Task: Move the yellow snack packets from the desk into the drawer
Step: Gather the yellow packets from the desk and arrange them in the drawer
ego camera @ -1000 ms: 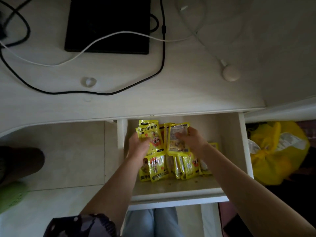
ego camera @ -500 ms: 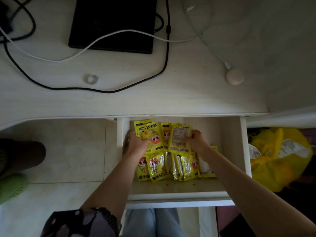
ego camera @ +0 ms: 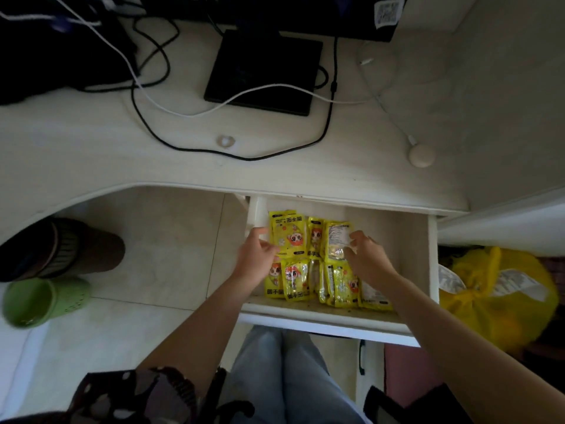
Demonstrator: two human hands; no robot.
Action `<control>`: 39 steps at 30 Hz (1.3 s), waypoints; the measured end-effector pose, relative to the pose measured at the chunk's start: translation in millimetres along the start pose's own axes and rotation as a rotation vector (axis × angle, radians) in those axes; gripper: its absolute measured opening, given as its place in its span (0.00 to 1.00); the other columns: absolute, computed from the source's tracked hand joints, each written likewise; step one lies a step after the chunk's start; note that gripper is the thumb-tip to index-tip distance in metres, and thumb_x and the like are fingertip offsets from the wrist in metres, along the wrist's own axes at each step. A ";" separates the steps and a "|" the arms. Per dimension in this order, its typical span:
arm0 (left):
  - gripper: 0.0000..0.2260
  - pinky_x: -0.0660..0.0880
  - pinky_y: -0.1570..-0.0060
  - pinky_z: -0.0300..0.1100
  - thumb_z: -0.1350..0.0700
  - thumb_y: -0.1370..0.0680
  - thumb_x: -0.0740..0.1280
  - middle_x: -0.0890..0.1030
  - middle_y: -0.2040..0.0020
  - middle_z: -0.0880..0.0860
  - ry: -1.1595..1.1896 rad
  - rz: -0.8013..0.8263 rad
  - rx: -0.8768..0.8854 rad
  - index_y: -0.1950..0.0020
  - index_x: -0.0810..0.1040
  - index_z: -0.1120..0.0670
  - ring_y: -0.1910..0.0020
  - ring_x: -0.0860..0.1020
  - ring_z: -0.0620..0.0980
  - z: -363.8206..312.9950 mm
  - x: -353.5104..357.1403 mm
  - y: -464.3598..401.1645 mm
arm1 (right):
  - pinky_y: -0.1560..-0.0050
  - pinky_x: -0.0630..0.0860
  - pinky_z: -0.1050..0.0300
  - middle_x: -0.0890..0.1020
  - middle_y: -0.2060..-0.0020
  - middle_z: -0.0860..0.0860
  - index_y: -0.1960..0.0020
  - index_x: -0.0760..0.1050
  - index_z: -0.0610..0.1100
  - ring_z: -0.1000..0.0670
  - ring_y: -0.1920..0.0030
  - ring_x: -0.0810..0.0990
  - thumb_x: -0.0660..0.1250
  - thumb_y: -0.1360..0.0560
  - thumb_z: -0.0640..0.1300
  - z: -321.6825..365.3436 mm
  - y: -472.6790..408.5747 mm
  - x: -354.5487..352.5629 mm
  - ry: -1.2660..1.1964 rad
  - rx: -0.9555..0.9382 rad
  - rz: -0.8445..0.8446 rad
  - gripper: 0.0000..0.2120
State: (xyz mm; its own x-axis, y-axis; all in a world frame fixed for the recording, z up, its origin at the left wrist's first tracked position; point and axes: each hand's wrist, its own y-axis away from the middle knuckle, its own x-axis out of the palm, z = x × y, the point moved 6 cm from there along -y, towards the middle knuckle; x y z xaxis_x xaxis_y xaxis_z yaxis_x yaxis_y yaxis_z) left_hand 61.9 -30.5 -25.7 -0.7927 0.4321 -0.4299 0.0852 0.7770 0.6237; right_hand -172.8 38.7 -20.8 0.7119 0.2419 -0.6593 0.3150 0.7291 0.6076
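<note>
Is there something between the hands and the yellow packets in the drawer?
Nothing visible. The left hand and the right hand already touch the yellow packets inside the open drawer.

home desk nook | cabled desk [ego camera: 91, 154] (slippers [ego camera: 46, 298] underneath)

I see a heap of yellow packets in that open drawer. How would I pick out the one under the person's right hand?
Start at the open white drawer under the desk edge. The yellow snack packets lie in two rows; look at the back row, rightmost, where the right hand touches it. That packet shows a pale panel of small print, while its neighbours show an orange-haired cartoon face.
</note>
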 end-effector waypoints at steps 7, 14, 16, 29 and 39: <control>0.06 0.72 0.53 0.37 0.62 0.24 0.66 0.83 0.54 0.51 -0.120 -0.231 0.093 0.50 0.80 0.56 0.55 0.79 0.47 10.9 -66.7 68.6 | 0.43 0.76 0.46 0.78 0.40 0.41 0.33 0.66 0.41 0.41 0.42 0.78 0.58 0.21 0.43 69.2 47.7 17.5 0.127 -0.262 0.018 0.18; 0.09 0.79 0.52 0.46 0.57 0.20 0.61 0.82 0.52 0.51 -0.191 -0.319 -0.007 0.42 0.76 0.52 0.56 0.80 0.48 71.9 -125.5 121.9 | 0.47 0.78 0.48 0.78 0.41 0.44 0.34 0.67 0.45 0.43 0.42 0.78 0.58 0.21 0.46 139.7 84.3 66.6 0.305 -0.483 0.123 0.17; 0.09 0.79 0.53 0.43 0.56 0.20 0.61 0.82 0.52 0.50 -0.203 -0.365 -0.033 0.41 0.75 0.51 0.56 0.80 0.47 92.7 -142.5 135.6 | 0.45 0.77 0.50 0.78 0.41 0.44 0.34 0.67 0.44 0.44 0.41 0.77 0.58 0.21 0.45 160.7 94.2 86.4 0.340 -0.553 0.163 0.16; 0.13 0.77 0.49 0.42 0.53 0.19 0.58 0.81 0.46 0.50 -0.245 -0.627 -0.209 0.36 0.74 0.50 0.49 0.79 0.49 228.7 -277.2 198.9 | 0.40 0.71 0.53 0.76 0.40 0.44 0.33 0.67 0.42 0.46 0.40 0.74 0.56 0.21 0.45 331.6 162.6 224.0 0.500 -0.866 0.246 0.18; 0.12 0.77 0.51 0.45 0.53 0.20 0.59 0.81 0.47 0.50 -0.252 -0.712 -0.220 0.37 0.74 0.50 0.49 0.78 0.50 288.7 -401.2 200.0 | 0.40 0.73 0.50 0.76 0.41 0.42 0.34 0.69 0.40 0.43 0.40 0.75 0.58 0.21 0.45 448.8 180.2 300.7 0.522 -0.918 0.238 0.17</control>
State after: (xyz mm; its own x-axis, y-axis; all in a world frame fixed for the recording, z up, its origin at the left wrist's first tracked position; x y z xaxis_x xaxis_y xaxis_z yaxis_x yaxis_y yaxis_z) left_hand 571.2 83.7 83.0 -0.4488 -0.0244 -0.8933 -0.5343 0.8086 0.2464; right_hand 379.7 -44.6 89.2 0.2692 0.5253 -0.8072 -0.5407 0.7760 0.3247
